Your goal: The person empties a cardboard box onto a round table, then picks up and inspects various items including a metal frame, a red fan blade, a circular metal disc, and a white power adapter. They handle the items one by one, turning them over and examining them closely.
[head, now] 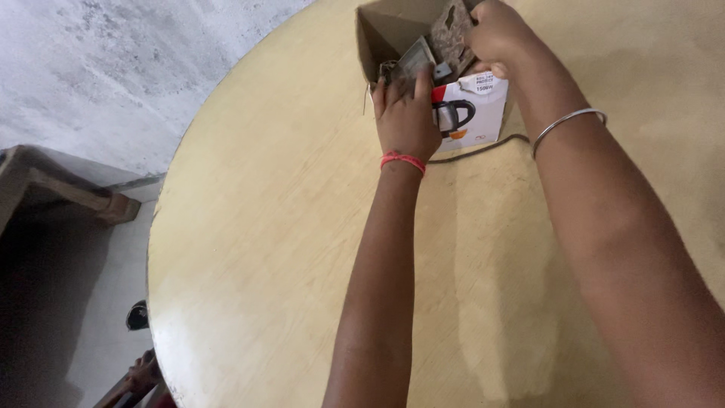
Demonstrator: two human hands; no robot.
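Grey moulded pulp packing (451,34) sat pinched under my right hand (495,34), fingers closed on its top edge. My left hand (406,113) had its fingers curled over a flat grey insert (415,57) just beside it. Both reached into the open cardboard box (472,106), on the pale round table (264,249), a dark cord (483,149) trailing behind.
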